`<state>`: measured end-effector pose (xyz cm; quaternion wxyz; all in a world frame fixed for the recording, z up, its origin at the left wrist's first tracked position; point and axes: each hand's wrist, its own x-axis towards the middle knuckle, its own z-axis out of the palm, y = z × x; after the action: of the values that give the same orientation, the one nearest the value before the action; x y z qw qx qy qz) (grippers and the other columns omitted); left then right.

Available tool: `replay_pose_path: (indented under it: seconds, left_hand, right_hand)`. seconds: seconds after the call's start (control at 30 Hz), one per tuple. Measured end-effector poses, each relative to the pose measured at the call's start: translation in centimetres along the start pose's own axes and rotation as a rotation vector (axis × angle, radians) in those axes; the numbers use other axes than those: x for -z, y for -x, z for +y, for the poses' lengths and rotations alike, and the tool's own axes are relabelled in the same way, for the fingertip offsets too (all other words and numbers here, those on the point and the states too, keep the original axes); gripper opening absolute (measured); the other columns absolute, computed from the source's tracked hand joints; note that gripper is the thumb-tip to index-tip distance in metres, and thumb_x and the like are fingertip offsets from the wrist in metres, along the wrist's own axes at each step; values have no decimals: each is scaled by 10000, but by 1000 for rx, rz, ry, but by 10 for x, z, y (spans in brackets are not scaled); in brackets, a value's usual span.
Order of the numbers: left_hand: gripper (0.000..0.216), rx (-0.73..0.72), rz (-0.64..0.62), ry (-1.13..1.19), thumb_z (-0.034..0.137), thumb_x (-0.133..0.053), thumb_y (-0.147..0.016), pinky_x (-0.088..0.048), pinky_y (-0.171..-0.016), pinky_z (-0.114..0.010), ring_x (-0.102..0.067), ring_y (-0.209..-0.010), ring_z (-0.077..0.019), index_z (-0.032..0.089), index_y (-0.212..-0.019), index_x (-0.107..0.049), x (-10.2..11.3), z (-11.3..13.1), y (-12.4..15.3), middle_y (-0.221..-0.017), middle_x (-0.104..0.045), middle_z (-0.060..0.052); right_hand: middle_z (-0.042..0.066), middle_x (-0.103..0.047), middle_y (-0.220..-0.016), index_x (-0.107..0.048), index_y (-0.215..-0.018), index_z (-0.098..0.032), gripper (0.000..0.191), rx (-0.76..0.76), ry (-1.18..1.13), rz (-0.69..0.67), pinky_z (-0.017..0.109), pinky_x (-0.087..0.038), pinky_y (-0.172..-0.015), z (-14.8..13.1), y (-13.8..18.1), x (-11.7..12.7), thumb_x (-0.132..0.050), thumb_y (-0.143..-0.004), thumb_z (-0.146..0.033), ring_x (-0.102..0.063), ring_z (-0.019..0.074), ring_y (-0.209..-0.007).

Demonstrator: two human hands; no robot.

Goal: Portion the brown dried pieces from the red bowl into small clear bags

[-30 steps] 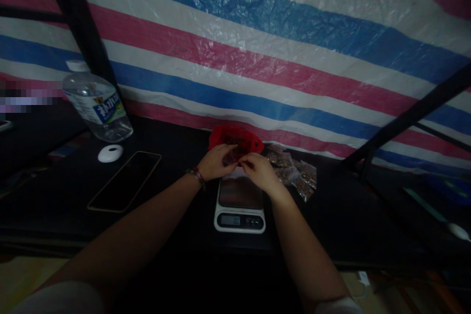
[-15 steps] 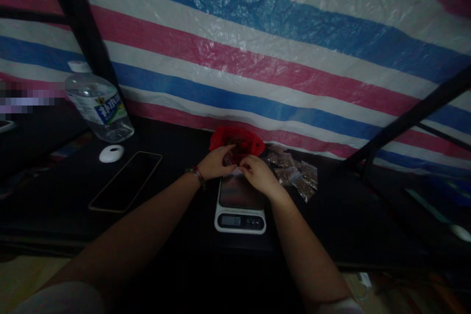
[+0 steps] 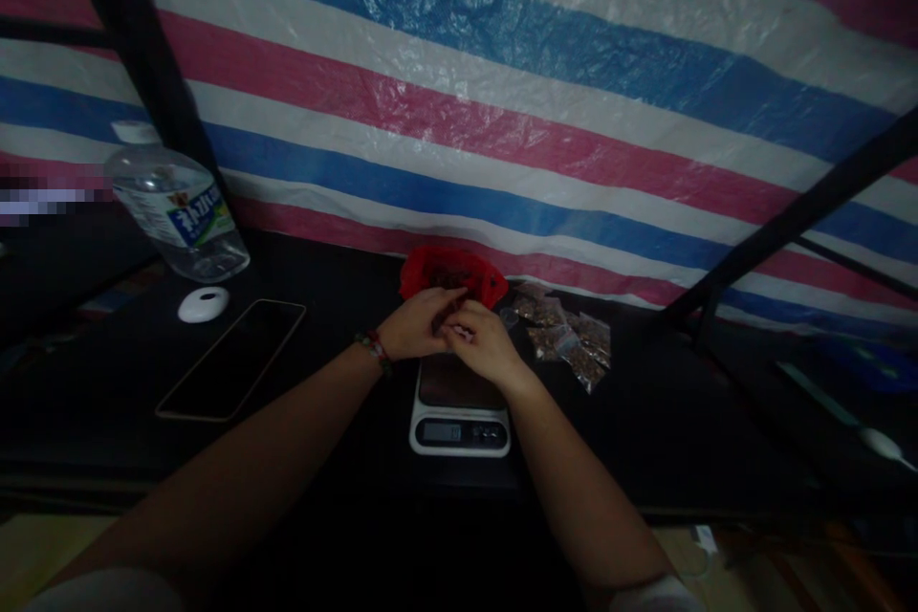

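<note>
Over the back of a white kitchen scale [image 3: 459, 389], my left hand [image 3: 416, 325] and my right hand [image 3: 482, 337] meet with fingers closed. Between them they pinch what looks like a small clear plastic bag, mostly hidden by the fingers. A red plastic bag [image 3: 490, 285] stands open just beyond my fingertips, with dark contents inside. To the right of my right hand lie several small clear bags [image 3: 584, 365] filled with brown bits, overlapping in a loose pile. Lit digits on the scale's display are too blurred to read surely.
On the left of the black table [image 3: 322, 454] are a phone [image 3: 233, 359], a white oval object [image 3: 204, 305] and a clear bottle [image 3: 179, 201]. A striped plastic sheet [image 3: 459, 124] hangs behind, and a black metal bar [image 3: 789, 215] slants at the right.
My hands have drawn closer together, and my right hand's fingers now overlap the left's fingertips. The scale's display has changed from about zero. The whole view has shifted slightly.
</note>
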<state>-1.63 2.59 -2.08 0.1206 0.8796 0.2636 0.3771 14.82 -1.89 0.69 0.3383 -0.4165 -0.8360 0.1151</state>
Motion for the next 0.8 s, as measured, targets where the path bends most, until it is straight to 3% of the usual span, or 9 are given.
replay_pose_path:
  seconds: [0.17, 0.33, 0.47, 0.53, 0.67, 0.8]
  left_hand:
    - [874, 102, 79, 192, 393, -694, -692, -464, -914, -387, -565, -1082, -262, 145, -1411, -262, 2, 4, 3, -1278, -517, -159]
    - [477, 179, -49, 355, 384, -615, -778, -504, -791, -331, -635, -898, -214, 153, -1190, -554, -4, 5, 4, -1043, -659, -80]
    - [395, 264, -59, 465, 362, -645, -757, -512, -742, -307, -645, -837, -193, 136, -1081, -619, -13, 5, 4, -960, -684, -72]
    - [416, 284, -24, 488, 362, -674, -732, -512, -758, -318, -644, -856, -196, 131, -1072, -614, -16, 4, 4, -981, -681, -84]
    - [422, 302, -6, 432, 373, -697, -706, -513, -743, -322, -640, -812, -188, 126, -1040, -620, -16, 0, 5, -936, -684, -77]
    - [315, 296, -38, 395, 386, -624, -771, -514, -699, -293, -642, -770, -179, 123, -941, -652, -14, -1, 5, -858, -690, -58]
  right_hand:
    - [85, -517, -1063, -574, -906, -204, 161, 45, -13, 277, 360, -409, -929, 3, 2, 18, -423, -877, -157, -487, 194, -1055]
    - [87, -514, -1186, -568, -897, -212, 164, 84, -63, 212, 408, -369, -1000, 9, 5, 31, -416, -875, -154, -454, 206, -1163]
    - [84, -558, -1170, -575, -1009, -214, 172, -22, -192, 321, 367, -436, -916, 15, 4, 26, -498, -855, -229, -539, 193, -1051]
    - [80, -605, -1117, -566, -1087, -212, 304, -135, -292, 299, 325, -482, -813, 20, 3, 21, -602, -793, -283, -596, 179, -910]
    - [39, -683, -812, -666, -860, -178, 184, -244, -406, 221, 282, -488, -717, 30, 2, 10, -627, -769, -333, -622, 165, -745]
    - [26, -687, -779, -688, -806, -178, 211, -266, -489, 269, 272, -482, -694, 38, 2, 4, -591, -792, -365, -615, 156, -715]
